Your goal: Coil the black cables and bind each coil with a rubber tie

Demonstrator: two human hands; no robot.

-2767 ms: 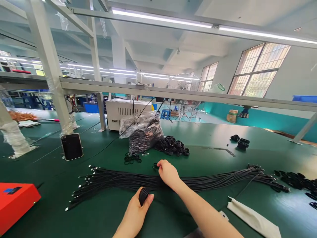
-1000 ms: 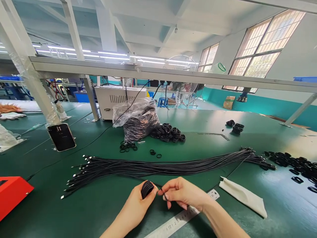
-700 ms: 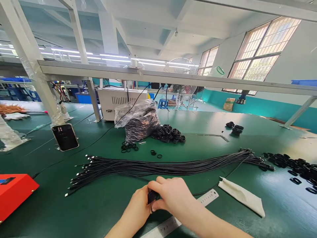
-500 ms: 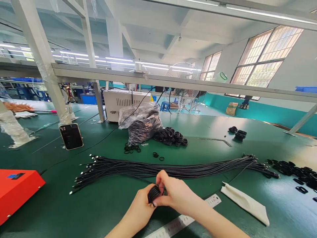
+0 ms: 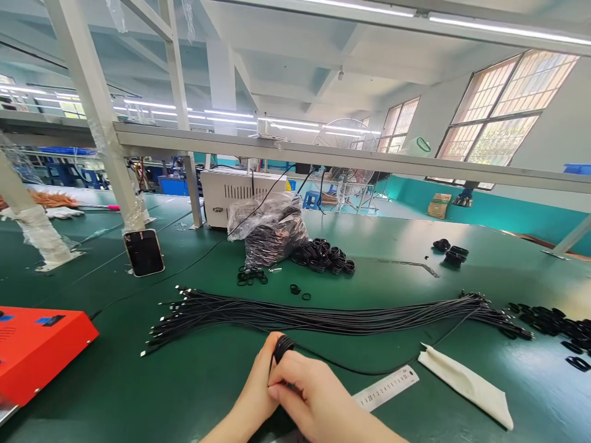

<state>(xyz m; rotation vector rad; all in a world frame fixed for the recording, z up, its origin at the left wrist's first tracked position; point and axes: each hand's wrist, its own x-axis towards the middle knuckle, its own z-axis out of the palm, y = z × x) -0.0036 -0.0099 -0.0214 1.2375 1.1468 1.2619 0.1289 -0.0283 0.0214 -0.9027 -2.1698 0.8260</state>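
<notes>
At the near middle of the bench, my left hand (image 5: 257, 375) is closed around a stack of thin black rings (image 5: 283, 348), which sits at its fingertips. My right hand (image 5: 307, 391) presses against it from the right, thumb and forefinger pinched together. A thin black strand, apparently one of the rings, runs from the stack down to that pinch. Just beyond my hands lies a long bundle of black cables (image 5: 323, 320), with light plug ends at its left. One loose cable (image 5: 360, 369) bows out behind my hands.
A steel ruler (image 5: 390, 387) and a pale cloth strip (image 5: 466, 384) lie to the right. Piles of black rings (image 5: 325, 255) and black oval pieces (image 5: 554, 323) rest farther off. A plastic bag (image 5: 274, 237), a phone (image 5: 144, 252) and a red machine (image 5: 41, 351) are also around.
My right hand has moved down and left, closer against my left hand, and now pulls a strand down from the stack. The stack has turned more upright. The view has shifted slightly left.
</notes>
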